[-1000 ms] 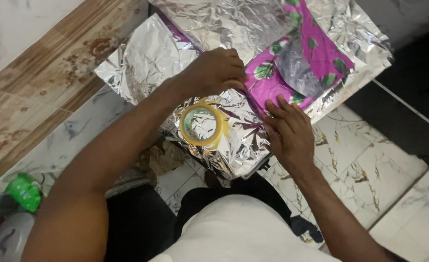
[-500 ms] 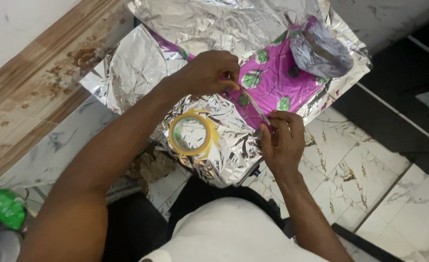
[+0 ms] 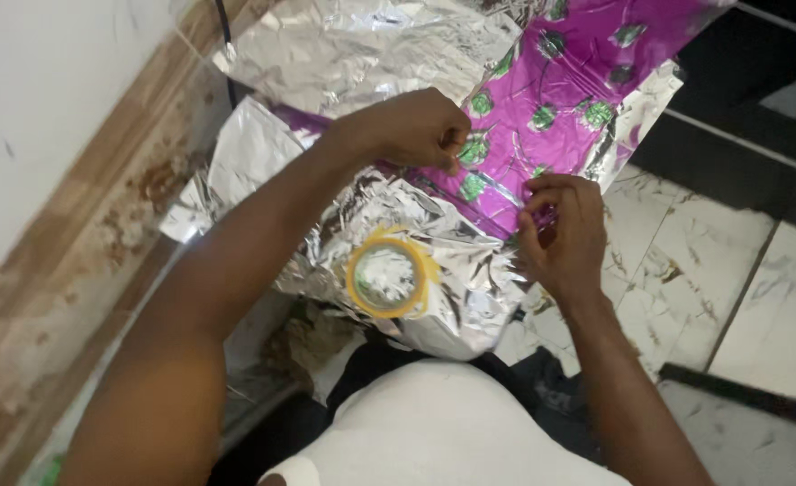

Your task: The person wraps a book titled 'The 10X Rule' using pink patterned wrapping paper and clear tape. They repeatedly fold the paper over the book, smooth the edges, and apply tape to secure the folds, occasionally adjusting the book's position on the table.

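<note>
Two hands are at work on a parcel resting across the person's lap. The left hand (image 3: 416, 129) is closed in a pinch at one end of a clear strip of tape (image 3: 492, 187), held over the purple wrapping paper (image 3: 578, 67) with its green pattern. The right hand (image 3: 562, 236) pinches the other end of that strip at the edge where the purple paper meets the silver foil (image 3: 456, 238). With an end in each hand, the strip runs taut and slanted between them, just above or touching the seam; which of the two cannot be told. Judged from this, the stretch keeps the strip flat and unwrinkled along the fold.

The roll of tape (image 3: 387, 275), yellow-rimmed, lies flat on the foil-covered near face of the parcel, between the two forearms and near both hands, where either could reach it. More crumpled foil (image 3: 362, 49) spreads beyond the left hand towards the wall. The marble-patterned floor tiles (image 3: 677, 270) lie under and to the right of the parcel, and a brown-and-white tiled wall (image 3: 83, 180) stands to the left.
</note>
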